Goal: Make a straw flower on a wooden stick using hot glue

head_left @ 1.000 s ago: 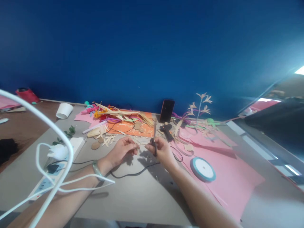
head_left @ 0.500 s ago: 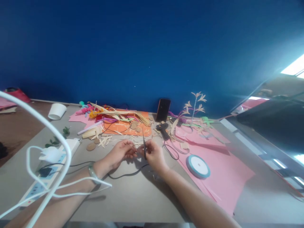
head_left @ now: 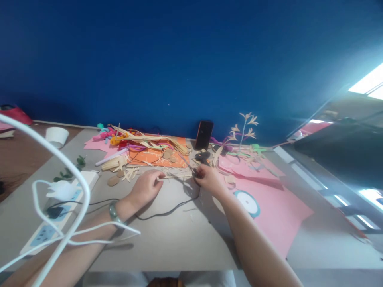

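My left hand [head_left: 146, 187] is closed low over the table, thumb and fingers pinched together. A thin pale strip [head_left: 176, 176] runs from its fingertips towards the right hand; loose shavings lie just behind it. My right hand [head_left: 211, 180] is wrapped around a pair of scissors [head_left: 187, 162], whose dark blades point up and left. Its grip hides the handles. Close behind that hand lies a black glue gun [head_left: 202, 156], with its cord trailing across the table. A jade-like bangle [head_left: 114, 213] circles my left wrist.
Orange paper [head_left: 146, 157] with straw strips and pipe cleaners lies at the back left. A phone [head_left: 204, 135] leans against the blue wall. Pink sheets [head_left: 284, 215] and a ribbon roll [head_left: 247, 202] occupy the right. A power strip [head_left: 44, 235] and white cable [head_left: 86, 199] are left.
My hands have moved apart, the right one shifting right with the scissors, which now tilt further left. The thin strip shows between them. The view has shifted slightly.
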`<state>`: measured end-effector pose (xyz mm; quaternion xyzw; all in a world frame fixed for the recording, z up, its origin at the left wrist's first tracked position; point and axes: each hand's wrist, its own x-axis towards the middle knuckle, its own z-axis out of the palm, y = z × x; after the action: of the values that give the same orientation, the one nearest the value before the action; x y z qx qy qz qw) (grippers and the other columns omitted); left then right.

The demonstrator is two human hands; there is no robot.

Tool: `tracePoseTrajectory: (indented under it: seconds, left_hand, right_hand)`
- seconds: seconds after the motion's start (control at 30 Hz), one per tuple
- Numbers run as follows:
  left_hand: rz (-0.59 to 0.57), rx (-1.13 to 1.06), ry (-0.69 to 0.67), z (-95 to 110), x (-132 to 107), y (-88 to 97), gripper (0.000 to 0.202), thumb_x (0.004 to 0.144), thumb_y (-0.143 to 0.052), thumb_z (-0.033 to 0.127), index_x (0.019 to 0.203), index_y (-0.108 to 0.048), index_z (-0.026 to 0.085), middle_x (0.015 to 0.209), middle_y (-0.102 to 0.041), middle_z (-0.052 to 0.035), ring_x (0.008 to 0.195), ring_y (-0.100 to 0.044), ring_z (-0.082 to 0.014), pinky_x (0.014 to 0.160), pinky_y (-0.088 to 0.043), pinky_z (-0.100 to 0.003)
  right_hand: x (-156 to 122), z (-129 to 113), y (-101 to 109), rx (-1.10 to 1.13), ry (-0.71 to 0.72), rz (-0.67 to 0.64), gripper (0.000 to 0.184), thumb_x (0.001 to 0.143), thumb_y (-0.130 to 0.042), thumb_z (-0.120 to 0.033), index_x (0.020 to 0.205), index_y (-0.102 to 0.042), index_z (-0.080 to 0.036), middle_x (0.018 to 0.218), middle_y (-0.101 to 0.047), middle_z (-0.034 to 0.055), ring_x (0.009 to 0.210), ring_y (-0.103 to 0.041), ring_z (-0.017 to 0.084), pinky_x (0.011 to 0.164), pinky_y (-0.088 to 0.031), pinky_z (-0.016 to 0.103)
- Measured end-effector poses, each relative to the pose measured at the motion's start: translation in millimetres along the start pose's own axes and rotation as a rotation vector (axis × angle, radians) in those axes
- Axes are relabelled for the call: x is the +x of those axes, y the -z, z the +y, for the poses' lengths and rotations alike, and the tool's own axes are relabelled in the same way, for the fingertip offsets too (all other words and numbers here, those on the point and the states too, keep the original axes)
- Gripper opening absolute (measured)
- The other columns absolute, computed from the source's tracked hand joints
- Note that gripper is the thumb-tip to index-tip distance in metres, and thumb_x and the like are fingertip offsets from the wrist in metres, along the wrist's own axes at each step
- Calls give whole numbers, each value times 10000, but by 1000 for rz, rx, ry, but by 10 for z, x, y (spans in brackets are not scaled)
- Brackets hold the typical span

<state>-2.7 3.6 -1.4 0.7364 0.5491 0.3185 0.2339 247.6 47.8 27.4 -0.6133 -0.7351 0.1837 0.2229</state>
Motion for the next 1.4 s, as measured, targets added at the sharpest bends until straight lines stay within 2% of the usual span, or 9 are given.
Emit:
tracePoseTrajectory:
  seconds: [0.1, 0.2, 0.5, 0.67, 0.8, 0.9, 1.1, 1.3, 1.4]
  left_hand:
    - [-13, 231, -31, -48, 7, 17, 244, 745, -552, 160, 969, -647, 169, 999, -657, -102, 967, -586, -268, 885, -430, -392]
    - [-18, 349, 8, -106, 30, 6, 283, 745, -571, 208, 1015, -641, 157, 1029, -627, -115, 997, -564, -290, 889, -419, -411]
    - [-64, 364, 56, -72, 73, 53, 131, 797, -555, 253, 774, -668, 190, 889, -616, -75, 875, -584, -238, 793, -411, -357]
    - [4, 295, 29, -91, 83, 60, 174, 828, -519, 221, 764, -677, 188, 890, -637, -67, 870, -592, -220, 797, -413, -339]
    - [77, 338, 32, -189, 109, 45, 208, 837, -511, 188, 952, -684, 190, 994, -641, -79, 951, -585, -234, 853, -405, -358]
    - [36, 381, 30, -235, 121, 28, 249, 862, -490, 194, 1019, -683, 203, 1014, -625, -86, 945, -582, -233, 854, -401, -366]
    - [-9, 391, 34, -221, 133, 38, 167, 856, -502, 205, 838, -668, 194, 939, -614, -79, 911, -569, -233, 803, -397, -356]
    - [-16, 368, 51, -207, 134, 56, 159, 840, -491, 170, 766, -632, 179, 885, -614, -77, 875, -561, -223, 780, -393, -347]
    - [26, 320, 49, -186, 129, 58, 162, 841, -482, 173, 753, -619, 178, 859, -609, -71, 850, -559, -217, 772, -397, -345]
  right_hand:
    - [28, 46, 165, -221, -102, 39, 144, 660, -659, -289, 719, -556, -207, 661, -626, -3, 586, -526, 144, 517, -284, 237]
    - [79, 159, 230, -308, -179, 56, 188, 680, -662, -336, 799, -579, -217, 732, -658, 16, 642, -561, 169, 520, -282, 242]
    - [172, 484, 247, -448, -180, -12, 190, 663, -680, -313, 801, -605, -206, 759, -663, 40, 666, -582, 190, 525, -298, 251]
    - [183, 491, 294, -355, -124, -117, 143, 666, -675, -333, 753, -649, -223, 790, -694, 21, 690, -594, 178, 546, -324, 248]
    - [179, 463, 309, -416, -153, -72, 200, 657, -669, -312, 835, -658, -219, 823, -695, 38, 714, -594, 193, 539, -314, 248]
    - [145, 424, 322, -464, -155, -77, 188, 668, -657, -307, 825, -636, -205, 788, -677, 47, 678, -578, 188, 525, -302, 248]
    - [85, 369, 373, -451, -116, -188, 153, 641, -672, -247, 787, -635, -222, 778, -673, 23, 677, -578, 172, 540, -316, 241]
    - [88, 307, 449, -531, -148, -127, 90, 682, -646, -258, 735, -655, -185, 755, -662, 78, 678, -574, 202, 531, -304, 265]
    - [86, 292, 468, -537, -143, -157, 74, 678, -633, -188, 724, -690, -185, 729, -672, 77, 666, -584, 197, 534, -318, 263]
